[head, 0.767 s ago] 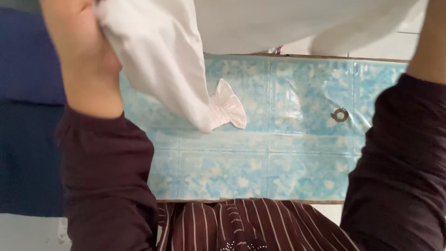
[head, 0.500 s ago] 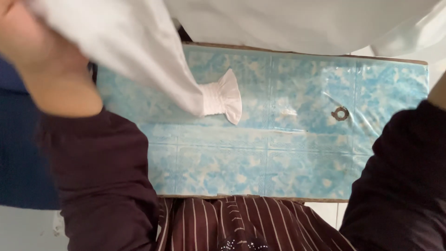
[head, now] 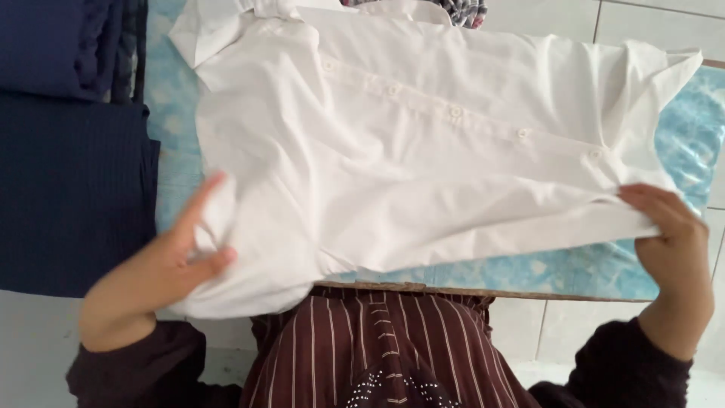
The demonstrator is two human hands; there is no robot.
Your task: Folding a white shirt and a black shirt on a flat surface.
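White shirt (head: 423, 159) lies lengthwise left-right, collar far-left; we pinch its near edge with left hand (head: 162, 276) and right hand (head: 672, 242).

Both arms are covered by long sleeves of a dark maroon, almost plum fabric — plain, unpatterned, and ending at the wrists, so that the left hand (head: 155, 276) and the right hand (head: 672, 249) are left bare. No rings, watch or bracelets can be made out on either hand. The lap is covered by a maroon garment (head: 377, 347) marked with thin pale stripes — near its lower edge a small cluster of white dots is seen.
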